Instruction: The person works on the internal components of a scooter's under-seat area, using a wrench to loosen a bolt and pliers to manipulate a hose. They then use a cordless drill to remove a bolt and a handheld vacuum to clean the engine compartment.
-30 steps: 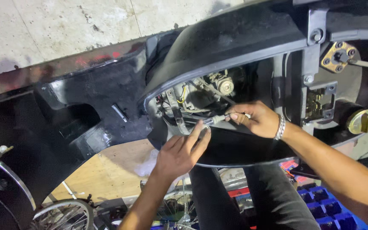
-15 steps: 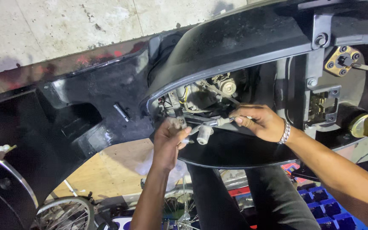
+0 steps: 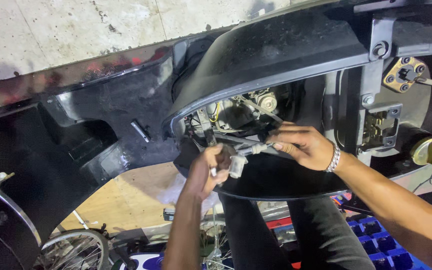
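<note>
Below the black scooter body panel [image 3: 126, 115] that fills the middle of the frame, the left hand [image 3: 208, 167] has come up from lower down over the last second and now sits right at the mouth of the opening, its fingers closed around a small translucent white connector plug [image 3: 237, 165]. Just right of it, a short pale wire end piece [image 3: 256, 148] runs toward the right hand [image 3: 303, 145], whose fingers pinch it near the tip; that hand, with a silver bracelet [image 3: 333, 159] at the wrist, has barely shifted. The two pieces have drawn closer and nearly meet, which suggests they are being lined up. Farther right, a brass-coloured latch plate [image 3: 403, 75] sits on the frame.
</note>
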